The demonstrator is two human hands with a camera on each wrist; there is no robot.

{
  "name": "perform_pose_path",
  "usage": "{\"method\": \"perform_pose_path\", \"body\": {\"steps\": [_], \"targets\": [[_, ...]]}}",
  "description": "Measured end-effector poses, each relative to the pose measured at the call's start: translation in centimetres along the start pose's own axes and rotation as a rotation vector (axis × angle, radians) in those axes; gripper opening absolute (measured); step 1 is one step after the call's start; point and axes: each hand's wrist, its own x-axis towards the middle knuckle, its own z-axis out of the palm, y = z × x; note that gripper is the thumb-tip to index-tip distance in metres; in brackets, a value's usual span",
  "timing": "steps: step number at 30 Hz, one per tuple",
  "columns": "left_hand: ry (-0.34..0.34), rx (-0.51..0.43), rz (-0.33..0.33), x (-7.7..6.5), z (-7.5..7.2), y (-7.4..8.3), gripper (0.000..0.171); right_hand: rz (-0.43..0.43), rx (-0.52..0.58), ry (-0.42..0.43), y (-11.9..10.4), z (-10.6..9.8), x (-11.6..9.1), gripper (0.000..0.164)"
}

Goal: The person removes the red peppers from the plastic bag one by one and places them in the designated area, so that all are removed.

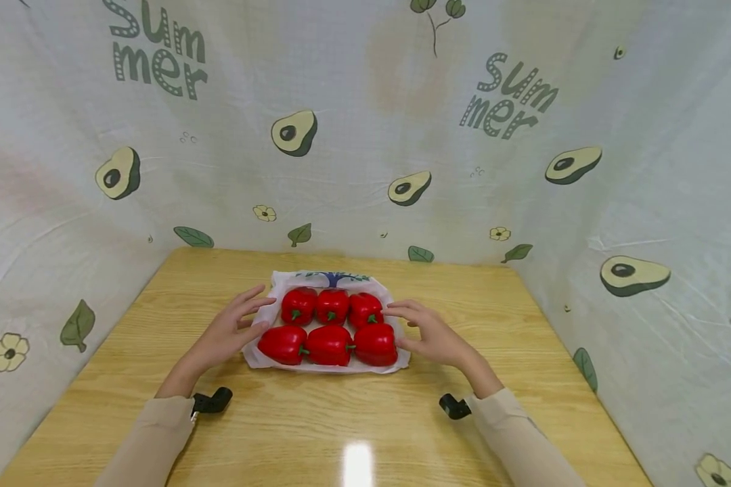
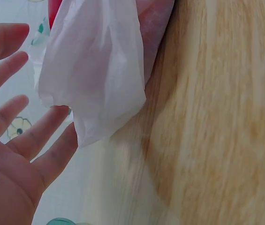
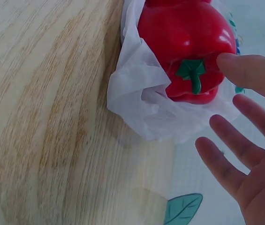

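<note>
Several glossy red bell peppers (image 1: pixel 329 345) lie in two rows, one behind the other, on a thin white sheet or bag (image 1: pixel 252 355) with a blue and green tree print. At its left end is my left hand (image 1: pixel 234 331), fingers spread and straight; in the left wrist view its lower fingertips (image 2: pixel 59 112) reach the white edge. My right hand (image 1: pixel 429 331) is at the right end, with fingers loosely extended. In the right wrist view the thumb (image 3: pixel 245 70) overlaps the side of one pepper (image 3: pixel 188 37) with a green stem. Neither hand grips anything.
The peppers are on a light wooden table (image 1: pixel 341 412). A pale cloth (image 1: pixel 353 155) with avocado, leaf and "summer" prints hangs behind the table and along both sides. Small black devices (image 1: pixel 213 400) are worn at both wrists.
</note>
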Motion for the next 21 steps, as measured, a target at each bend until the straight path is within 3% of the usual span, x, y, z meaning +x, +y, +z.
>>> {"method": "perform_pose_path", "body": {"steps": [21], "targets": [[-0.059,0.01,0.045,0.32,0.41,-0.96,0.046,0.04,0.15,-0.205,0.26,-0.27,1.04,0.05]]}}
